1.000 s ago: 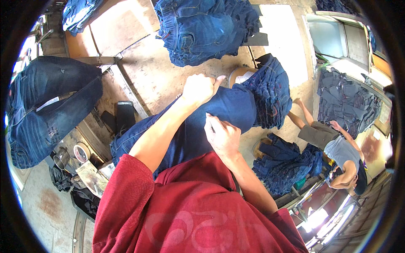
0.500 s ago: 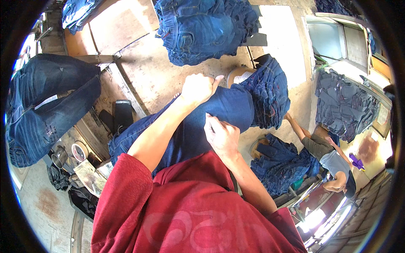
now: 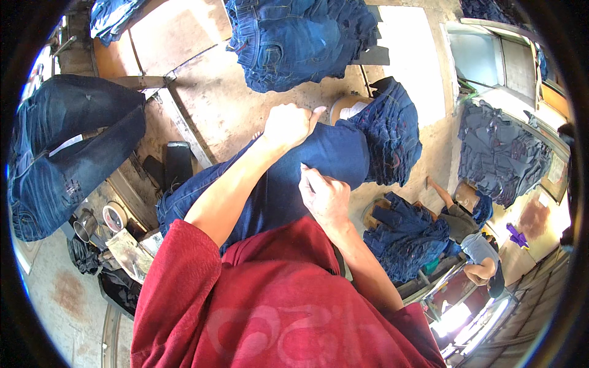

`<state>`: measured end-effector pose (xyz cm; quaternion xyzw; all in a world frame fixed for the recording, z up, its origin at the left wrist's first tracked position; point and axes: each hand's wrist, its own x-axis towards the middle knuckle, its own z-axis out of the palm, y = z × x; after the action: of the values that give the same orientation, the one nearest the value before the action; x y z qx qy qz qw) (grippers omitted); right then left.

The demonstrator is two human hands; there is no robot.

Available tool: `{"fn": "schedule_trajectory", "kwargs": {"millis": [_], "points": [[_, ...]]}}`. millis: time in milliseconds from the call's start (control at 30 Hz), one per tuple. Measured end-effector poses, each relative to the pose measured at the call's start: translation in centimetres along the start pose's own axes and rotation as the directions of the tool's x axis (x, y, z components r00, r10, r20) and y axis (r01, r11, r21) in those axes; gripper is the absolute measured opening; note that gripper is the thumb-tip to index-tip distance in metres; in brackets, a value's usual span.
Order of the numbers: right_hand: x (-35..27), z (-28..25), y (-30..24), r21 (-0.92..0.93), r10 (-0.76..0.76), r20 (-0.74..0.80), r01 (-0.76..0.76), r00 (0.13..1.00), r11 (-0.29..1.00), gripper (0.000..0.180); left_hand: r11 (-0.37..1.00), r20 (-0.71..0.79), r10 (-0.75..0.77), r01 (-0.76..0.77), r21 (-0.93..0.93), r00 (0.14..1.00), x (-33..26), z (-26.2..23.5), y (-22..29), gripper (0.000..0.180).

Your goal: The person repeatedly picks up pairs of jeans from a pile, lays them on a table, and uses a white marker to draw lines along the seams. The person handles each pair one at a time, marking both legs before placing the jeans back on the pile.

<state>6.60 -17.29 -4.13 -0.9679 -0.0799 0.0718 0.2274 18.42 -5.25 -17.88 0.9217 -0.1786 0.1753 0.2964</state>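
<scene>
Dark blue jeans (image 3: pixel 288 178), smooth and plain, stretched out long across the brown table. Far end tucked against a bunched, wrinkly blue pile. Near end running down under the red shirt. Pressed flat by 2 hands, 1 near the top, 1 lower.

A garment workshop for denim is shown. Stacks of blue jeans (image 3: pixel 300 37) are piled on a worn workbench (image 3: pixel 208 104), more bundles (image 3: pixel 500 153) are heaped by the wall, and dark jeans (image 3: pixel 61 153) are draped at the side. A seated co-worker (image 3: pixel 475 245) is seen among another denim heap (image 3: pixel 405 236).
</scene>
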Motion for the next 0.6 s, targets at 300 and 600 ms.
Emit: {"fn": "schedule_trajectory", "kwargs": {"millis": [300, 600], "points": [[0.2, 0.4, 0.0, 0.058, 0.012, -0.089, -0.007, 0.996, 0.998, 0.004, 0.998, -0.061, 0.054, -0.053, 0.025, 0.997, -0.4, 0.7, -0.3, 0.052], [-2.2, -1.1, 2.1, 0.439, 0.307, 0.084, -0.312, 0.948, 0.843, 0.02, 0.997, 0.216, -0.034, 0.047, -0.055, 0.976, 0.7, -0.9, 0.1, 0.058]]}}
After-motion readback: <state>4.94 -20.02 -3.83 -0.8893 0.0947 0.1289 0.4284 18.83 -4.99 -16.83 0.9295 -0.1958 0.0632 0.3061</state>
